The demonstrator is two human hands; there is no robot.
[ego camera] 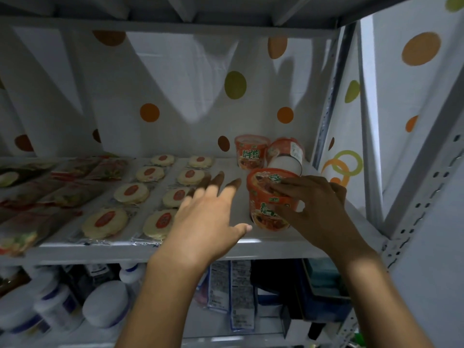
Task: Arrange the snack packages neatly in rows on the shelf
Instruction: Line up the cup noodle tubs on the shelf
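Note:
My right hand (316, 204) grips an orange noodle cup (266, 197) standing upright near the front right of the white shelf (226, 247). Behind it a second orange cup (251, 151) stands upright, and a third cup (286, 156) lies on its side with its white bottom facing me. My left hand (208, 212) hovers open, fingers spread, just left of the held cup. Two columns of round cracker packets (130, 193) with red labels lie flat in rows. Dark red and green snack packets (62, 192) lie at the far left.
A metal upright (411, 217) with holes bounds the shelf on the right. A dotted white sheet (188, 96) hangs behind. The lower shelf holds white jars (105, 305), flat packets (231, 292) and a dark box (321, 287). Another shelf board runs overhead.

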